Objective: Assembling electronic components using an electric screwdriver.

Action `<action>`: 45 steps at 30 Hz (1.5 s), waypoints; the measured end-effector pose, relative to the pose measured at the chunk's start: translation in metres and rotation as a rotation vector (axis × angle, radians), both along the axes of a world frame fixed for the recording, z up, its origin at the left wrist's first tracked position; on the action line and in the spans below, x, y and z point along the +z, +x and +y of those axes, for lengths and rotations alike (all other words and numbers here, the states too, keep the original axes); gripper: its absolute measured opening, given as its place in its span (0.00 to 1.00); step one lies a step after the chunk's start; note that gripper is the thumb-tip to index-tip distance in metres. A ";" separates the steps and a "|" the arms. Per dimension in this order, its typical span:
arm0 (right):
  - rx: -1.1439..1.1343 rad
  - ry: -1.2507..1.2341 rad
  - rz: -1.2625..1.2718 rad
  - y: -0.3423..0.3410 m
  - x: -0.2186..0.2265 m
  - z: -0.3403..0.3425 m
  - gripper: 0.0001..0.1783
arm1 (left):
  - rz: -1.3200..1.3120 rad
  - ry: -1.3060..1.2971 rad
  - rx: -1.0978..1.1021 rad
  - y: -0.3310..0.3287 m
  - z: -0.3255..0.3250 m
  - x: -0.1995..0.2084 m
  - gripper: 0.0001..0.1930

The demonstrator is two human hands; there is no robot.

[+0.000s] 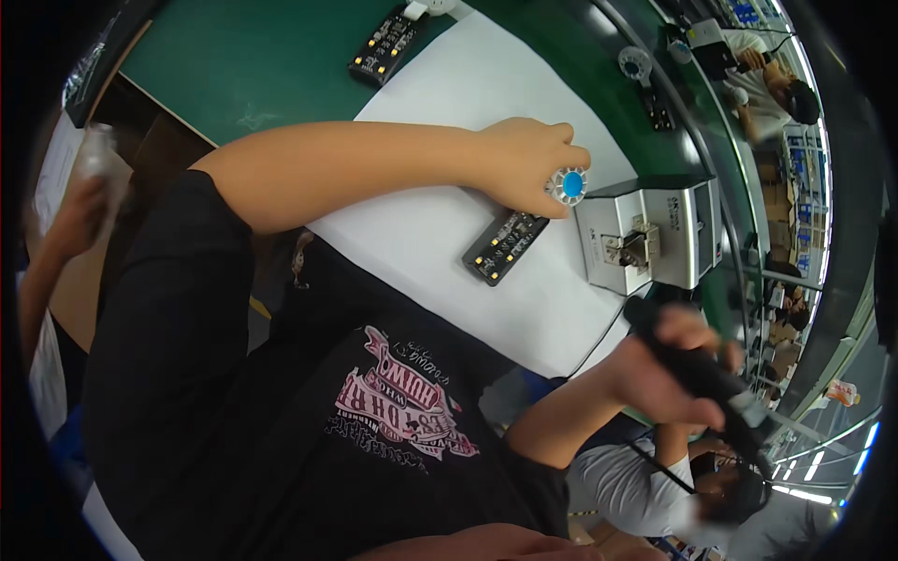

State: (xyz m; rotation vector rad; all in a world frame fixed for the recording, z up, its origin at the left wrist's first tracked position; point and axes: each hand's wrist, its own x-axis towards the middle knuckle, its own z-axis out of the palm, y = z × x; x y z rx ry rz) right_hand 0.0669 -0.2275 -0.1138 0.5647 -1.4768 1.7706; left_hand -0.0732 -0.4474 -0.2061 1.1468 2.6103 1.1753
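On the white sheet (421,243), partly under the left hand (524,166), lies a black module (500,252) with small yellow squares; the hand covers its upper end. The fingers of this hand are bent around a silver round head (567,186) with blue centre, but whether it is joined to the module, one cannot tell. The right hand (650,379), blurred, is closed around a black handheld tool (694,371), held well apart from the module. Just beside the left hand stands a silver box-like device (608,234); farther away, on the green table (234,75), lies a similar module (382,49). If the left grip were too loose, the head could turn or slip under pressure; a hasty swing of the tool might also knock the device, because it stands so near.
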 end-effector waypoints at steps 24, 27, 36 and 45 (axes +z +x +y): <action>0.189 -0.063 -0.185 -0.032 -0.038 -0.045 0.48 | -0.012 -0.037 0.042 -0.003 0.005 -0.004 0.26; 0.194 -0.041 -0.169 -0.032 -0.037 -0.043 0.48 | -0.003 -0.023 0.034 -0.003 0.006 -0.005 0.27; 0.244 -0.080 -0.144 -0.037 -0.043 -0.042 0.47 | 0.040 0.018 0.015 -0.005 0.009 -0.007 0.28; 0.012 -0.020 -0.121 -0.038 -0.014 -0.020 0.47 | 0.079 0.025 0.049 -0.004 0.006 -0.007 0.30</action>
